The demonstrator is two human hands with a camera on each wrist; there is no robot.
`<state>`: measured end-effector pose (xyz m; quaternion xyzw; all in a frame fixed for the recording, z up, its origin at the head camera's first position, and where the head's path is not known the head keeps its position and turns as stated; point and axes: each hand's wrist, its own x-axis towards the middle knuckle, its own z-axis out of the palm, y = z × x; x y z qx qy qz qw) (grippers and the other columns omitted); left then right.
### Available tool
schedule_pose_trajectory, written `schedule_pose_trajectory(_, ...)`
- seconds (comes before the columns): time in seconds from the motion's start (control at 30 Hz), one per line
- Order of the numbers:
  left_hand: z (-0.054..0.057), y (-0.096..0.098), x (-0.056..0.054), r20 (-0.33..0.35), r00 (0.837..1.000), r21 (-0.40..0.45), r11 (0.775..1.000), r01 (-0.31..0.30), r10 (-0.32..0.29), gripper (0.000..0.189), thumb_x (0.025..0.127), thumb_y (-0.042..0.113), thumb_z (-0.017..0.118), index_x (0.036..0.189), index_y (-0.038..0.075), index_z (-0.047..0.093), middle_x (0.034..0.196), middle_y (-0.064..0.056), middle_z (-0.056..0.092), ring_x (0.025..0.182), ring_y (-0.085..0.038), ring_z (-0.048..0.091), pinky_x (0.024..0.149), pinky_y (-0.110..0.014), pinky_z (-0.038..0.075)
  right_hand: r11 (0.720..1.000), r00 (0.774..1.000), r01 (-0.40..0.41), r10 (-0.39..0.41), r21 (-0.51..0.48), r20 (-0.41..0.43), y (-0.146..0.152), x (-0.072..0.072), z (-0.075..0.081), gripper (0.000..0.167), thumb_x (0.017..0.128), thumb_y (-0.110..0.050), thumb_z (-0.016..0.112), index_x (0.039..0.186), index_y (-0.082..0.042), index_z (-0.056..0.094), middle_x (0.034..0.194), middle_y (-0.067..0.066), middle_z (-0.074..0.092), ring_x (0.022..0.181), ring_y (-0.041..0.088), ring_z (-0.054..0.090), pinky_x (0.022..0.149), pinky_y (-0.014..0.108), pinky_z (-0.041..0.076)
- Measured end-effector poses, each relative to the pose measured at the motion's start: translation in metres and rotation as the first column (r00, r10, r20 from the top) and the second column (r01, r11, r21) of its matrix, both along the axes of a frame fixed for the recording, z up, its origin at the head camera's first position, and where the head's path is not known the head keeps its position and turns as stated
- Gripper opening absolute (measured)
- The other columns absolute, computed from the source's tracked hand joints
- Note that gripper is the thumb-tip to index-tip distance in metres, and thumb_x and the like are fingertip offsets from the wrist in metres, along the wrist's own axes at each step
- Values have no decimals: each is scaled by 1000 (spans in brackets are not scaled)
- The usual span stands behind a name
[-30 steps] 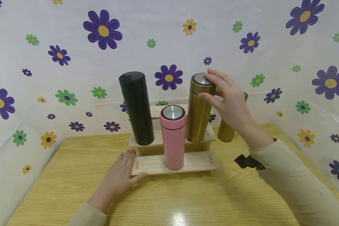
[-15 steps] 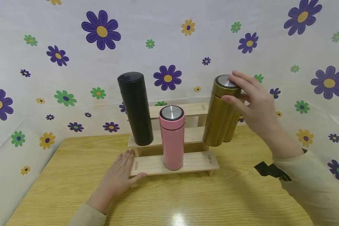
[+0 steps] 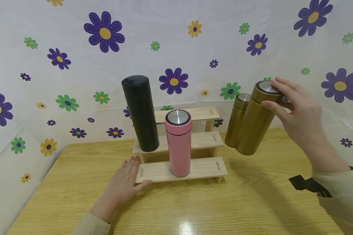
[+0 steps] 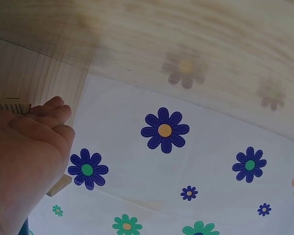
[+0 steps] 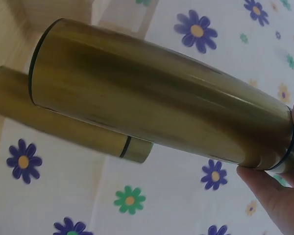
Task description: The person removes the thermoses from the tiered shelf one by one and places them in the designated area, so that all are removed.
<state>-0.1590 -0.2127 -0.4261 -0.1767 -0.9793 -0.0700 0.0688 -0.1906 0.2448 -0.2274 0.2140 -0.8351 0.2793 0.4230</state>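
My right hand (image 3: 300,120) grips a gold thermos bottle (image 3: 259,120) round its silver-topped lid and holds it tilted, right of the wooden stand. In the right wrist view the held gold bottle's base points up left, with the fingers at its lid end. Another gold bottle (image 3: 234,125) stands behind it on the table, partly hidden. My left hand (image 3: 122,182) rests at the left end of the stepped wooden stand (image 3: 209,168), thumb along its front edge. A pink bottle (image 3: 180,147) stands on the lowest step. On the middle step is a black bottle (image 3: 142,117).
The stand has three steps, and its top one (image 3: 200,113) bears no bottle. A wood-grain table (image 3: 164,209) lies under everything. Behind and at both sides hangs a white cloth (image 3: 129,58) printed with flowers.
My right hand has carried the gold bottle off the middle step to the right, past the front of the other gold bottle. My left hand has stayed at the stand.
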Motion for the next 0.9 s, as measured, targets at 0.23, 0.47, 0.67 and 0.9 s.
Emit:
schedule_pose_trajectory(0.23, 1, 0, 0, 6, 1000, 3, 1000, 2, -2, 100, 87, 73, 39, 148, -6, 24, 153, -20, 24, 142, -32, 21, 116, -44, 15, 999, 999, 47, -47, -19, 22, 23, -3, -12, 55, 78, -4, 76, 130, -3, 59, 135, 7, 55, 115, -15, 42, 81, 0, 39)
schedule_pose_trajectory(0.47, -1, 0, 0, -3, 1000, -4, 1000, 3, -3, 100, 87, 73, 39, 148, -6, 24, 153, -19, 25, 142, -31, 22, 116, -44, 15, 995, 995, 84, -81, -50, 62, 39, -13, -29, 52, 81, -8, 74, 130, -1, 58, 135, 11, 55, 116, -14, 41, 81, -1, 38)
schedule_pose_trajectory(0.67, -1, -1, 0, -1, 1000, -2, 1000, 2, -2, 100, 88, 73, 39, 148, -6, 24, 153, -19, 24, 142, -31, 21, 116, -44, 14, 991, 988, 99, -86, -95, 131, 49, -24, -43, 51, 84, -11, 72, 132, -2, 56, 137, 10, 52, 122, -6, 42, 83, 0, 38)
schedule_pose_trajectory(0.9, -1, 0, -1, 0, 1000, 4, 1000, 1, -1, 100, 88, 72, 39, 148, -6, 23, 154, -19, 24, 142, -31, 21, 117, -43, 13, 983, 975, 153, -134, -97, 179, 56, -40, -56, 53, 86, -15, 71, 132, 3, 54, 139, 16, 49, 127, 33, 45, 86, 0, 36)
